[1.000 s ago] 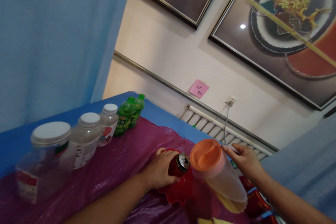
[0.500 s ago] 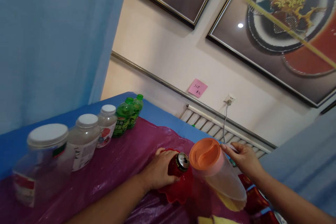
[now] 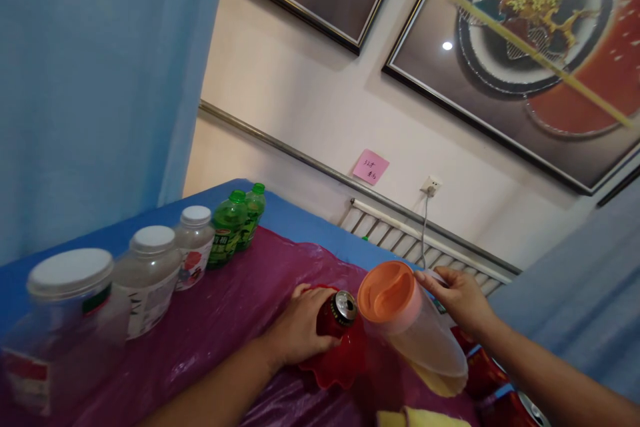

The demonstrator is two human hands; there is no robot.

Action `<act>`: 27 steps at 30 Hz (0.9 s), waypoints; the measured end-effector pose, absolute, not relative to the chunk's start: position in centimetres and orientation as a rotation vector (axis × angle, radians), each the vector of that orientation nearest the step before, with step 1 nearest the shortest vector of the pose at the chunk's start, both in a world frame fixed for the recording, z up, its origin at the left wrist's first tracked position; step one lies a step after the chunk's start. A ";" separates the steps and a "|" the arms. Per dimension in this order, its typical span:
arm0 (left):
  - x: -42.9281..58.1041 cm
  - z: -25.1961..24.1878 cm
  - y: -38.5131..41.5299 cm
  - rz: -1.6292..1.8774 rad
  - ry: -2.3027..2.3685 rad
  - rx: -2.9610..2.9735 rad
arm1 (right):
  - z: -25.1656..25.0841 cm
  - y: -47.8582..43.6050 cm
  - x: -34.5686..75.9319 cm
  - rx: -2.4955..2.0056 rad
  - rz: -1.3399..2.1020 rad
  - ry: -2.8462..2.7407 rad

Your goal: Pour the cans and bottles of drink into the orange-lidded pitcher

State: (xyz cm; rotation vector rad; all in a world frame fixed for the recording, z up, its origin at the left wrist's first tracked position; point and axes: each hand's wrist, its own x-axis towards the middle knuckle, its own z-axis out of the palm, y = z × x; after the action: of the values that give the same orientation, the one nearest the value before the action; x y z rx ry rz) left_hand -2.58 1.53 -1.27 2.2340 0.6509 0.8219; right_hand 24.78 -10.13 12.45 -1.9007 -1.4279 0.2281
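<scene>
My left hand (image 3: 305, 325) is wrapped round a dark red drink can (image 3: 334, 315) whose opened silver top tilts toward me. Under the can lies a red scalloped dish (image 3: 340, 363). My right hand (image 3: 457, 293) grips the handle of a translucent pitcher (image 3: 435, 347) with an orange lid (image 3: 387, 292). The pitcher leans, its lid close to the can's top, and a little pale yellow shows at its base. Whether liquid passes between the two I cannot tell.
Left on the purple plastic sheet (image 3: 225, 320) stand several white-capped clear jars (image 3: 150, 287) and two green bottles (image 3: 227, 230). Several red cans (image 3: 485, 373) are at the right, partly behind my forearm. A yellow cloth (image 3: 420, 417) lies in front. Beyond are a radiator (image 3: 380, 230) and wall.
The view has shifted slightly, so the jars and bottles sit a little further left. Both hands keep their holds on the can and the pitcher, which stay close together.
</scene>
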 end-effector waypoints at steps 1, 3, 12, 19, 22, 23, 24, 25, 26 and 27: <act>-2.6 -1.3 1.6 0.824 0.648 2.238 | 12.5 -10.1 24.8 -1.901 0.228 -1.427; -2.6 -1.3 1.6 0.824 0.640 2.259 | 12.5 -10.1 24.7 -1.899 0.240 -1.418; -2.7 -1.2 1.6 0.788 0.659 2.278 | 13.1 -10.3 24.1 -1.896 0.191 -1.441; -2.7 -0.8 1.5 0.777 0.677 2.251 | 13.1 -10.3 24.2 -1.910 0.173 -1.456; -2.7 -0.9 1.5 0.782 0.668 2.260 | 13.1 -10.3 24.3 -1.915 0.172 -1.466; -2.7 -1.0 1.5 0.785 0.665 2.267 | 13.0 -10.3 24.4 -1.916 0.167 -1.467; -2.7 -1.0 1.5 0.789 0.662 2.274 | 13.0 -10.3 24.4 -1.917 0.162 -1.467; -2.7 -1.1 1.5 0.793 0.659 2.280 | 13.0 -10.3 24.5 -1.917 0.159 -1.466; -2.7 -1.1 1.5 0.797 0.657 2.285 | 13.0 -10.3 24.5 -1.916 0.159 -1.466; -2.7 -1.2 1.5 0.801 0.655 2.290 | 12.9 -10.3 24.5 -1.915 0.160 -1.466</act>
State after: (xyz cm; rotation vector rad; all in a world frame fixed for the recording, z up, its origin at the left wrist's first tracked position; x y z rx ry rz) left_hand -2.69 1.54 -1.17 2.2900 0.6548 0.8007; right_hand 24.53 -10.28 12.94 -1.9149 -1.4660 0.1597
